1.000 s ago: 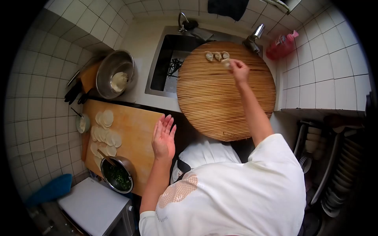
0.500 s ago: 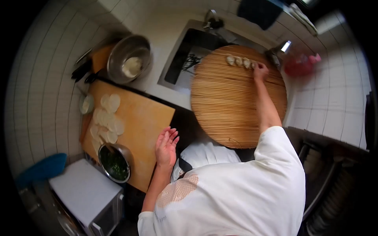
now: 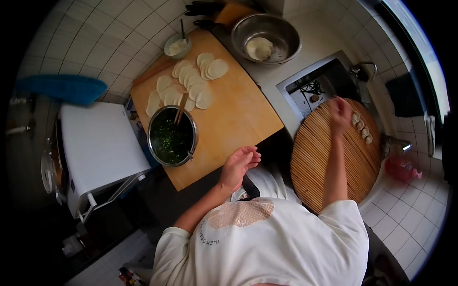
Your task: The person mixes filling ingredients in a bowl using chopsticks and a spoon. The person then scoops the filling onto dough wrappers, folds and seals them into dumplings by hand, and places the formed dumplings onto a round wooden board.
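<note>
My left hand (image 3: 238, 168) hovers near the front corner of the wooden board (image 3: 234, 114), palm turned inward, fingers loosely bent, with nothing in it. Above the round slatted mat (image 3: 315, 157) is my right hand (image 3: 340, 117), its fingers smeared by motion; nothing shows clearly in them. Beside that hand, a short row of several dumplings (image 3: 361, 127) lies on the mat. On the board are overlapping round dough wrappers (image 3: 191, 78) and a metal bowl (image 3: 193, 151) of chopped green filling (image 3: 169, 140), with chopsticks (image 3: 181, 107) leaning in it.
A steel basin (image 3: 291, 55) with a lump of dough (image 3: 260, 48) stands behind the board. The mat partly covers the sink (image 3: 298, 102). A small bowl (image 3: 168, 47) sits at the board's far edge. A white appliance (image 3: 102, 148) is at left, a pink bottle (image 3: 400, 169) at right.
My right hand has left the end of the dumpling row and drawn back over the mat. The view has swung left toward the board. My left hand stays raised and empty.
</note>
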Available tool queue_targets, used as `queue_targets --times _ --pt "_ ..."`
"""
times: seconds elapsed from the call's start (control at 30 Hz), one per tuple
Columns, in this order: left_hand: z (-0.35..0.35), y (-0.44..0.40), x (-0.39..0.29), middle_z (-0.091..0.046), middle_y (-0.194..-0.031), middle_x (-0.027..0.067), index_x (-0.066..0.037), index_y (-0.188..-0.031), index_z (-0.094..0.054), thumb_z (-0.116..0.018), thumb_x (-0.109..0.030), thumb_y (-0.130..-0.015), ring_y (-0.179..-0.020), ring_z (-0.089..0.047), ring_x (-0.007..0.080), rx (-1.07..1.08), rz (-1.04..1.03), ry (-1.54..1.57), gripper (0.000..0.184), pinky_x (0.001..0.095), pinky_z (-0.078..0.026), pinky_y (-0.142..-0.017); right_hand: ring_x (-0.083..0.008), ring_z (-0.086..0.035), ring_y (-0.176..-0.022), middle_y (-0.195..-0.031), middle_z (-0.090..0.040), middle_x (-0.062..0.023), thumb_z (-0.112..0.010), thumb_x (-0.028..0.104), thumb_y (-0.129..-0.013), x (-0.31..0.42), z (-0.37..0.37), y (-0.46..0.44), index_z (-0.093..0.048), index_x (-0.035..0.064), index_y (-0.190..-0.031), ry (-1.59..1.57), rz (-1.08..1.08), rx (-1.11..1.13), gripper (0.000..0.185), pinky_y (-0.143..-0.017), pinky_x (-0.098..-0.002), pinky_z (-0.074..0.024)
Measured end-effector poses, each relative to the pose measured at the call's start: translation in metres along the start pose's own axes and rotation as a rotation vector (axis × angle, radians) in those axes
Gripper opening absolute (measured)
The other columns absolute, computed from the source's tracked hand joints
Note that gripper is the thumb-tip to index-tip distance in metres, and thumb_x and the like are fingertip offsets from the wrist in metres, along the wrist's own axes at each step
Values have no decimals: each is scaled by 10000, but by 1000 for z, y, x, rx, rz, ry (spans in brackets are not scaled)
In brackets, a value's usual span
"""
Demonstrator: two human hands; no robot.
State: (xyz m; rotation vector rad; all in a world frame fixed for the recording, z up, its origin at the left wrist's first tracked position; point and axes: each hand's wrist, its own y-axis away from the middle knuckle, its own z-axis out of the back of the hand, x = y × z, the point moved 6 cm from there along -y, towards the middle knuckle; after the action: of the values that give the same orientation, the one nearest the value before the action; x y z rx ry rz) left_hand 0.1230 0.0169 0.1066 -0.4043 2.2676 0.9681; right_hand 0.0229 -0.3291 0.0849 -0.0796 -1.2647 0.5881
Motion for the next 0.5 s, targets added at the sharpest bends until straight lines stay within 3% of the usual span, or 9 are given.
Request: queue_targets --times 0.03,0.13,0.17,0.23,0.37,0.5 --pt "3 4 -3 -584 -964 76 -37 -1055 -518 -480 -144 -895 -889 -555 150 -7 -7 7 196 278 -437 -818 -113 -561 -784 -870 -589 -32 -628 100 -809 -7 -66 2 -587 38 -984 -239 -70 241 189 -686 -225 -457" --pt "7 16 -15 -582 -973 76 -29 -1065 -515 -474 -136 -896 -891 -556 151 26 -49 -59 204 272 -428 -828 -117 -580 -805 -902 -624 -41 -651 123 -787 76 -217 9 -602 56 -1009 -211 20 648 236 -695 -252 -471" --pt "10 21 -18 -582 -973 76 -29 -1065 -515 -474 -136 -896 -891 -556 151 20 -59 -56 204 272 -428 -828 -221 -592 -842 -908 -618 -103 -668 178 -745 103 -250 9 -614 69 -978 -257 75 651 263 -741 -315 -471" --pt "15 32 -27 -580 -987 77 -22 -1085 -506 -474 -132 -897 -903 -555 146 52 -108 -56 221 278 -426 -841 -274 -564 -914 -946 -613 -122 -639 150 -729 120 -311 7 -614 77 -994 -42 319 729 276 -797 -356 -452" --pt "37 57 -39 -573 -1011 84 -2 -1116 -484 -467 -122 -901 -931 -550 148 18 -196 -104 246 290 -420 -868 -304 -535 -952 -961 -613 -113 -609 123 -714 116 -372 5 -632 80 -959 -11 415 629 250 -844 -381 -425" --pt "62 75 -38 -569 -1015 87 2 -1114 -485 -465 -121 -901 -935 -546 150 -51 -229 -44 246 289 -419 -870 -296 -544 -938 -915 -621 -97 -585 139 -730 124 -378 1 -653 66 -845 77 442 639 152 -837 -364 -428"
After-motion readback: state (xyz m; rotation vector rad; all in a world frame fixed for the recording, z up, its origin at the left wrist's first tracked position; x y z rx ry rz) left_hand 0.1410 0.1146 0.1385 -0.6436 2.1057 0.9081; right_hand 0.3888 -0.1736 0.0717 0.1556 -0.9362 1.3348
